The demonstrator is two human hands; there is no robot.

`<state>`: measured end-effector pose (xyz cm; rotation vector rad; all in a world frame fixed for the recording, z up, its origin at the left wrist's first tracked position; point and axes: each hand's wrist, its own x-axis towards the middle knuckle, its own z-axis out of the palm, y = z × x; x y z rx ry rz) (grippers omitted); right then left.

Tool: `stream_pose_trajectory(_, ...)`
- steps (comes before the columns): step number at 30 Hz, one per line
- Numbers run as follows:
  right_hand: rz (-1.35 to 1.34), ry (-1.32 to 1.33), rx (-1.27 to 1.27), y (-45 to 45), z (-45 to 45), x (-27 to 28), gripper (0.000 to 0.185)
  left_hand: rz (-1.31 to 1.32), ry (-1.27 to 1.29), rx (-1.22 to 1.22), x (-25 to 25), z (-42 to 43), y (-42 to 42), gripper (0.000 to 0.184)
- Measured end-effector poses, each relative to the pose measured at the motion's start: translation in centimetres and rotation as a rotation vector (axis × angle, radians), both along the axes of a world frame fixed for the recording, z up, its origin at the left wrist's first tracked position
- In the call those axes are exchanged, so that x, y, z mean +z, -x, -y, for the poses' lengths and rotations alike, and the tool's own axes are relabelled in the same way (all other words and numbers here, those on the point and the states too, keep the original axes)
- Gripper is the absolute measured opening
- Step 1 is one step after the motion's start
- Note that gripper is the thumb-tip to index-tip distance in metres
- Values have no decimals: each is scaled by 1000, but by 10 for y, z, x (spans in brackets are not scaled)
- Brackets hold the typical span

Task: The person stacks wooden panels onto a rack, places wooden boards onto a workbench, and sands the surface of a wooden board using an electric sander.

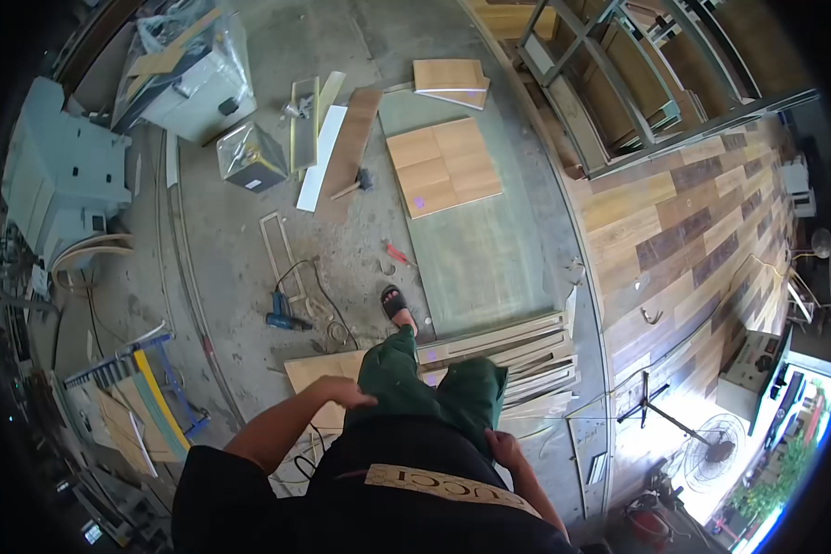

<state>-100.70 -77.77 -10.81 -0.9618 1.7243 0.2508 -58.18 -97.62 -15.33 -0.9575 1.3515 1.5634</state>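
My left hand (349, 392) is at the left thigh of my green trousers (397, 379), its fingers bent in against the cloth. On the other side, my right hand (502, 448) is closed on the trouser fabric near the hip. The right trouser leg is bunched up at the knee. One foot in a black sandal (393, 303) rests on the concrete floor; the other foot is hidden. Just ahead of my legs lies a stack of narrow wooden frames (535, 360). A wooden panel (314, 371) lies low on the left, partly behind my arm.
Ahead, wood-faced panels (445, 166) lie on a large greenish sheet (485, 268). A blue power drill (288, 321) with a cord, a hammer (360, 180) and a red-handled tool (397, 253) are on the floor. A metal rack (609, 83) and a fan (711, 451) stand right.
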Motion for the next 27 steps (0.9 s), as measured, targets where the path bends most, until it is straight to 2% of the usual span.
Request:
stream_pose_trajectory(1, 35, 75, -55, -1, 33, 19, 60, -5, -6, -12, 3, 3, 2, 56)
stream_pose_trajectory(2, 26, 156, -36, 0, 61, 32, 51, -123, 112, 121, 3, 5, 1, 55)
stream_pose_trajectory(3, 20, 155, -55, 1, 87, 48, 51, -243, 231, 250, 2, 17, -1, 55)
stream_pose_trajectory(4, 40, 193, -26, 4, 112, 63, 49, -251, 227, 232, 14, 40, -1, 55)
stream_pose_trajectory(6, 106, 287, 31, 13, 156, 91, 42, -131, 49, 330, 45, 70, -4, 53)
stream_pose_trajectory(7, 109, 271, 42, 19, 177, 106, 42, -127, 34, 343, 51, 71, -10, 53)
stream_pose_trajectory(9, 147, 201, 151, 37, 226, 119, 40, -287, 151, 440, 62, 76, -12, 48)
stream_pose_trajectory(11, 160, 66, 165, 62, 281, 106, 41, -206, 88, 536, 73, 103, 11, 47)
stream_pose_trajectory(12, 202, 2, 294, 79, 314, 93, 42, -90, 61, 485, 74, 118, 29, 42)
stream_pose_trajectory(13, 245, -43, 432, 99, 350, 74, 43, -81, 42, 529, 69, 114, 46, 42)
stream_pose_trajectory(14, 249, -57, 481, 123, 388, 61, 43, -137, 149, 392, 62, 110, 64, 39)
stream_pose_trajectory(15, 339, -162, 674, 142, 420, 46, 42, -180, 248, 240, 57, 114, 79, 37)
stream_pose_trajectory(16, 435, -275, 841, 153, 442, 33, 43, -128, 106, 103, 74, 142, 106, 32)
stream_pose_trajectory(18, 559, -429, 905, 171, 482, 8, 40, -102, -52, 40, 90, 188, 146, 28)
stream_pose_trajectory(19, 666, -558, 967, 178, 505, -8, 37, -84, -206, -49, 90, 212, 163, 28)
stream_pose_trajectory(20, 799, -605, 993, 176, 532, -24, 27, -138, -255, -53, 92, 235, 175, 31)
stream_pose_trajectory(21, 809, -619, 985, 176, 553, -53, 27, -197, -302, -57, 85, 257, 186, 34)
stream_pose_trajectory(22, 772, -776, 642, 178, 571, -91, 24, -200, -316, -55, 64, 281, 197, 34)
stream_pose_trajectory(23, 716, -919, 292, 180, 585, -133, 21, -264, -331, 62, 39, 308, 206, 36)
stream_pose_trajectory(24, 878, -743, -26, 186, 597, -186, 18, -327, -347, 184, 11, 331, 210, 38)
stream_pose_trajectory(25, 797, -643, -68, 184, 630, -237, 28, -328, -343, 281, -50, 336, 210, 40)
stream_pose_trajectory(26, 649, -498, -19, 185, 645, -305, 27, -329, -343, 373, -114, 347, 208, 42)
stream_pose_trajectory(27, 790, -286, -81, 201, 645, -394, 24, -108, -343, 648, -149, 418, 209, 42)
